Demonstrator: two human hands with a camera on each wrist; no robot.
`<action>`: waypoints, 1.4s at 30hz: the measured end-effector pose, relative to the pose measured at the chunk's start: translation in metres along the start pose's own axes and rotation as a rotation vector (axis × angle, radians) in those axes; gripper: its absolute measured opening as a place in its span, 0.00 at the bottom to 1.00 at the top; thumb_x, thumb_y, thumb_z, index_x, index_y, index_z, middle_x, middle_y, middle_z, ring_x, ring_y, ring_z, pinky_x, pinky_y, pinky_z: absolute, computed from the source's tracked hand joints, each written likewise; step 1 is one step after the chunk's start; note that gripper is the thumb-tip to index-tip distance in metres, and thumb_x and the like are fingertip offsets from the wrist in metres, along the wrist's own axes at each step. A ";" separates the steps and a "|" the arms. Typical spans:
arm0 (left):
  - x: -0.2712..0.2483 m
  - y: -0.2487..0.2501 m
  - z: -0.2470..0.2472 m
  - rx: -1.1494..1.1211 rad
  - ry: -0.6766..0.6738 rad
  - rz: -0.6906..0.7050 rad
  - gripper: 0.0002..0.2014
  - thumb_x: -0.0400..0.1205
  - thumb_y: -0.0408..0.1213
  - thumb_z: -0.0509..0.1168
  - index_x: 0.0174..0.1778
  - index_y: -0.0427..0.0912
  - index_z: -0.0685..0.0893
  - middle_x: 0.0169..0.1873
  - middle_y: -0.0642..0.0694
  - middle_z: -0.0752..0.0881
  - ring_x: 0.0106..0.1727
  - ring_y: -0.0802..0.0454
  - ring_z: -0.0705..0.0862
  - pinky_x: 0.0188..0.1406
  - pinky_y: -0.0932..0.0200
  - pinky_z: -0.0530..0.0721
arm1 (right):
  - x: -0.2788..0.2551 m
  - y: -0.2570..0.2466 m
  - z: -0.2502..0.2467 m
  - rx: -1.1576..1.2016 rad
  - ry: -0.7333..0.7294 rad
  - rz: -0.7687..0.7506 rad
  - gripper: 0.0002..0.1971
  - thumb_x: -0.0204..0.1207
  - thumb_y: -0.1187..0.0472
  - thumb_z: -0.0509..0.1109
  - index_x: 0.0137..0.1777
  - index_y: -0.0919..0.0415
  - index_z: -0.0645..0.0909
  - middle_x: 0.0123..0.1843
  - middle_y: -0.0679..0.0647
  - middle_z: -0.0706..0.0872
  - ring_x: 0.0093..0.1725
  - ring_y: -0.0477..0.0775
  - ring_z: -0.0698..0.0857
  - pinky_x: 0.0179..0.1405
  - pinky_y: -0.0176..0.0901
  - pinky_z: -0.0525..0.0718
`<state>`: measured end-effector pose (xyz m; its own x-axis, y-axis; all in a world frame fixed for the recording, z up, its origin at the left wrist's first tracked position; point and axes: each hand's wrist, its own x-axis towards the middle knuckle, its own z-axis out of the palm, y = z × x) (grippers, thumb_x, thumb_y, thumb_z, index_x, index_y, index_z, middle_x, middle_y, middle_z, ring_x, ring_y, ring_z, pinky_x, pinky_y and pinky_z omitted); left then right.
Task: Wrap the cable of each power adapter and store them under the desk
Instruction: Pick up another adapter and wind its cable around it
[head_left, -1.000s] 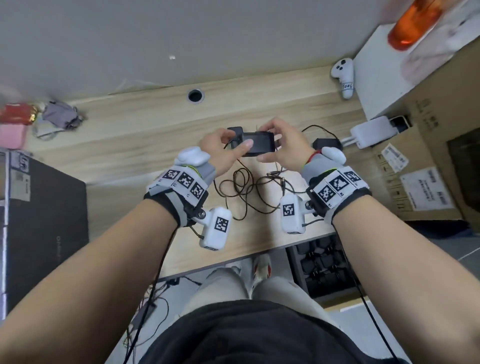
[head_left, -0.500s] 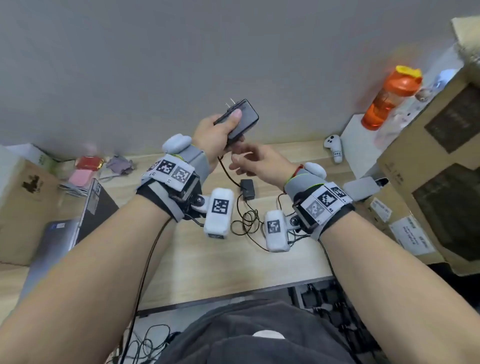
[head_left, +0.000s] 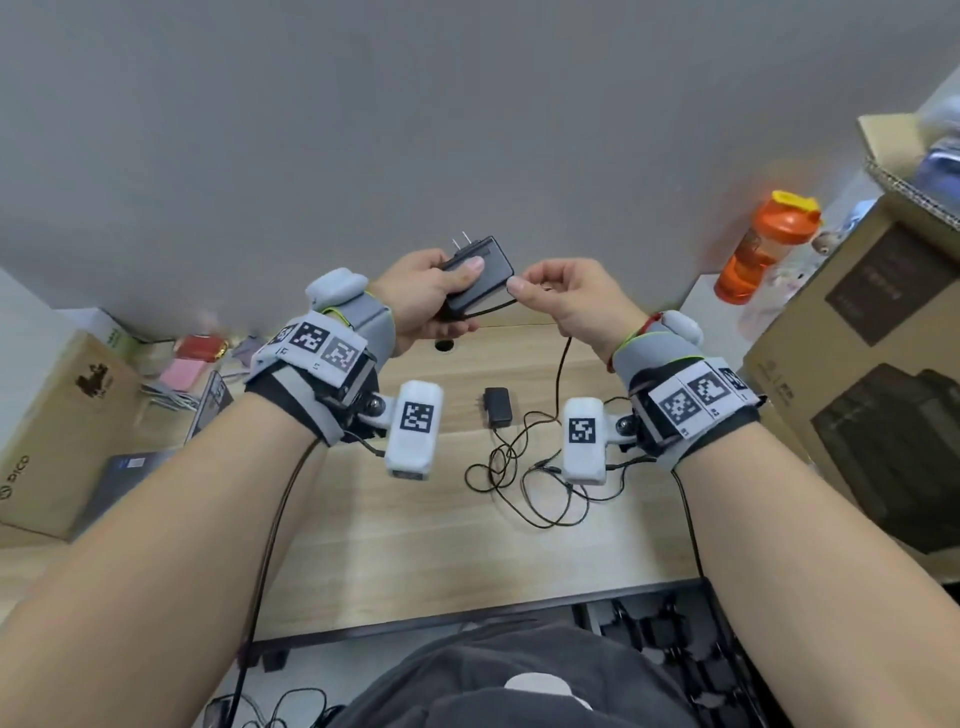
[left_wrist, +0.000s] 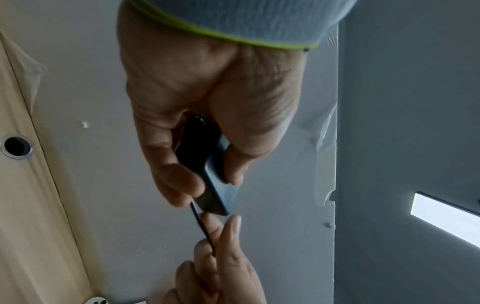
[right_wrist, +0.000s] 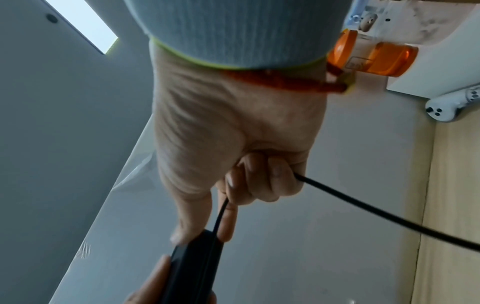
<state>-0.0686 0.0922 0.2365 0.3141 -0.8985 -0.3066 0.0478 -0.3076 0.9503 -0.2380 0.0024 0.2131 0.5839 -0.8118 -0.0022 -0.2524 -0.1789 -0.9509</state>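
Observation:
A black power adapter (head_left: 478, 278) with its two prongs pointing up is held in the air above the desk by my left hand (head_left: 431, 296), thumb on its top face. In the left wrist view the same adapter (left_wrist: 207, 170) sits between thumb and fingers. My right hand (head_left: 566, 296) pinches the adapter's thin black cable (head_left: 560, 364) right beside the adapter, and the cable (right_wrist: 363, 209) runs out through its curled fingers down to the desk. A second, smaller black adapter (head_left: 497, 406) lies flat on the wooden desk (head_left: 415, 545) with loose cable loops (head_left: 524, 483) in front of it.
An orange bottle (head_left: 763, 244) stands at the back right beside cardboard boxes (head_left: 872, 395). A white controller (right_wrist: 451, 105) lies near the wall. A laptop (head_left: 156, 457) and a box (head_left: 52, 431) are at the left. A cable hole (head_left: 443, 345) is in the desk. Black items (head_left: 670, 660) sit under the desk's front edge.
The adapter has been lifted off the desk and raised higher in my left hand. My right hand has come up beside it and taken the cable. The head view tilted up.

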 end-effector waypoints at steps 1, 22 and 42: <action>-0.001 0.001 -0.001 0.009 -0.023 -0.010 0.10 0.86 0.43 0.66 0.54 0.40 0.77 0.42 0.43 0.83 0.27 0.50 0.85 0.22 0.66 0.82 | -0.002 -0.002 0.000 -0.013 -0.002 -0.002 0.12 0.80 0.51 0.73 0.51 0.61 0.85 0.31 0.42 0.78 0.19 0.36 0.71 0.21 0.27 0.66; -0.005 -0.012 -0.020 -0.035 0.178 0.068 0.19 0.70 0.40 0.82 0.52 0.37 0.88 0.46 0.38 0.90 0.27 0.46 0.88 0.27 0.61 0.87 | -0.011 -0.009 0.010 -0.182 -0.110 -0.023 0.08 0.75 0.55 0.78 0.42 0.59 0.91 0.24 0.41 0.81 0.26 0.37 0.74 0.31 0.28 0.70; -0.019 -0.010 -0.009 0.267 -0.103 0.095 0.15 0.73 0.33 0.79 0.54 0.37 0.88 0.41 0.38 0.87 0.26 0.50 0.88 0.25 0.63 0.85 | 0.021 -0.034 0.003 -0.073 -0.125 -0.221 0.09 0.72 0.63 0.80 0.34 0.57 0.84 0.34 0.58 0.81 0.32 0.44 0.77 0.40 0.34 0.80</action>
<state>-0.0665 0.1154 0.2332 0.2066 -0.9502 -0.2334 -0.2323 -0.2794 0.9317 -0.2147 -0.0069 0.2440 0.7204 -0.6746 0.1608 -0.1607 -0.3879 -0.9076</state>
